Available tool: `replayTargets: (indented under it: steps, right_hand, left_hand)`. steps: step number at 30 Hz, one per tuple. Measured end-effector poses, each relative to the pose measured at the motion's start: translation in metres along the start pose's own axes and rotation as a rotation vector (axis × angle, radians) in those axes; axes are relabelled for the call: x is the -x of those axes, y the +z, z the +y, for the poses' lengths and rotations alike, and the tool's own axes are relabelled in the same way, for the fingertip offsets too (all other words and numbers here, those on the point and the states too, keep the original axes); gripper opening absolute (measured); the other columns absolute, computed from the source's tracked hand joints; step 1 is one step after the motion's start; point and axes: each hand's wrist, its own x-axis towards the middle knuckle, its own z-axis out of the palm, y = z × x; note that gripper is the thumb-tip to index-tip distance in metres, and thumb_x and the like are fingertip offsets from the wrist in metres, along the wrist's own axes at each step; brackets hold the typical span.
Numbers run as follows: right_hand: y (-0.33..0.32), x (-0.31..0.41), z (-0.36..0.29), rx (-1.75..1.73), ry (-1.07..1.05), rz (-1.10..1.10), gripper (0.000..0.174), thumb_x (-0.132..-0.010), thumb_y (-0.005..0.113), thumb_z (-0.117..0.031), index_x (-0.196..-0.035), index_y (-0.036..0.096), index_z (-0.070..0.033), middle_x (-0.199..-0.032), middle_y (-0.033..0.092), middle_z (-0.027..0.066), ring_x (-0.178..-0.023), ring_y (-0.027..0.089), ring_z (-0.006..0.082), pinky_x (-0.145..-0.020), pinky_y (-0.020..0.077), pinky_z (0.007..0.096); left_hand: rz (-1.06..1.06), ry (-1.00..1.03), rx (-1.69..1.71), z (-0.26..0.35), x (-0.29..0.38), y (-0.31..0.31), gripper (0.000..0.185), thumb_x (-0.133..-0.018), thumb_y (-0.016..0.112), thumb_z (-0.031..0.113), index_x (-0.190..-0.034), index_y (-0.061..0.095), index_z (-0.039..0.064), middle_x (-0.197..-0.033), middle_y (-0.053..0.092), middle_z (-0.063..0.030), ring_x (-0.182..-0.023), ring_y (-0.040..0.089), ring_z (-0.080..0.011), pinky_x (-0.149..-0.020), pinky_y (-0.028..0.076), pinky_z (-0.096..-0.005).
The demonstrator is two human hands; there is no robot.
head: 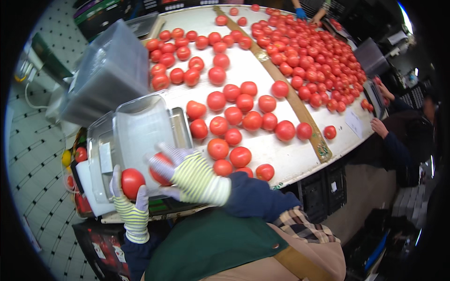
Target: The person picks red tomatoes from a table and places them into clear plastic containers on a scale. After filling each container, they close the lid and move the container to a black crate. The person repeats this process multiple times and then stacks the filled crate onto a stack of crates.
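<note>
My left hand [132, 207], in a striped knit glove, holds a large red tomato [133, 183] at the near edge of a clear plastic tray [142, 116]. My right hand [197, 175], gloved alike and blurred, is closed around another tomato [161, 169] over the tray's near part. The tray lies on or inside other clear containers; how they are nested I cannot tell. Loose tomatoes [218, 149] are spread on the white table right of the tray, some close beside my right wrist. A metal pan [182, 123] partly shows beside the tray.
Tall stacked clear trays [109, 66] stand beyond the tray. A wooden strip [281, 84] crosses the white table [284, 158], with a large tomato pile [316, 63] past it. Co-workers' hands [381, 128] are at the right edge and the far edge. Black crates [321, 189] stand below the table.
</note>
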Motion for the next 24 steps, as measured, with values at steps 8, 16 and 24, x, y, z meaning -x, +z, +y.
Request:
replayTargets:
  steps: [8,16,24]
  right_hand:
    - [-0.002,0.002,0.018,-0.082,-0.154,-0.091,0.022,-0.078,0.065,-0.019,-0.093,0.062,-0.003,-0.097,0.063,0.0163,-0.09,0.063,0.0334,-0.08,0.0508,0.0433]
    - [-0.047,0.022,0.187,0.76,0.54,-0.39,0.048,-0.095,0.045,-0.021,-0.142,0.043,-0.013,-0.147,0.043,0.0146,-0.142,0.031,0.0387,-0.115,0.0189,0.0602]
    - [-0.075,0.059,0.142,0.101,0.508,0.048,0.083,-0.071,0.076,-0.04,-0.139,0.044,-0.006,-0.131,0.052,0.02,-0.12,0.05,0.0394,-0.102,0.0375,0.0513]
  left_hand:
    - [-0.313,0.109,-0.5,-0.025,0.012,-0.002,0.043,-0.095,0.051,0.026,-0.131,0.055,0.002,-0.133,0.054,-0.0206,-0.128,0.049,-0.0368,-0.115,0.014,-0.0603]
    - [-0.216,0.026,0.043,0.026,0.004,0.01,0.036,-0.094,0.059,0.011,-0.128,0.057,0.0,-0.127,0.059,-0.0162,-0.121,0.055,-0.0284,-0.108,0.038,-0.043]
    - [-0.827,-1.061,1.236,0.096,0.01,0.097,0.075,-0.093,0.058,0.052,-0.142,0.037,-0.001,-0.131,0.054,-0.0226,-0.109,0.063,-0.0334,-0.091,0.054,-0.0444]
